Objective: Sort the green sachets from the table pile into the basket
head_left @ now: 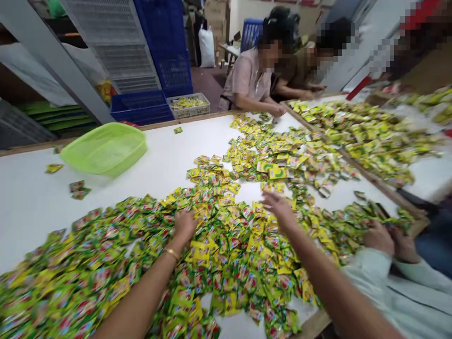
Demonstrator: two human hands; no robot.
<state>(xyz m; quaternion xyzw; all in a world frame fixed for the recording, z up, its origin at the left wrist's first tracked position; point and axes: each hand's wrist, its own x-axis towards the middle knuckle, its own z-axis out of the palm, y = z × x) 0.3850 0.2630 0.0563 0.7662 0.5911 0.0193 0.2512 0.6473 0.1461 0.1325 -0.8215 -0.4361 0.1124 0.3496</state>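
Note:
Many small green and yellow sachets [226,254] lie in a loose heap across the white table. My left hand [185,225], with a bangle on its wrist, rests on the heap left of the middle. Its fingers are curled down among the sachets, and what they hold, if anything, is hidden. My right hand [280,209] is over yellow sachets to the right of the middle. The fingers of that hand are stretched out, slightly blurred, with nothing seen in them. Beyond it lie a few larger yellow packets [278,173].
A green plastic basket [104,149] stands at the table's far left. Blue crates [141,107] and a white crate of sachets [189,112] are behind the table. A co-worker's sleeved arms [374,268] reach in at right; two people sit at the far side. A wooden divider [367,174] borders another heap.

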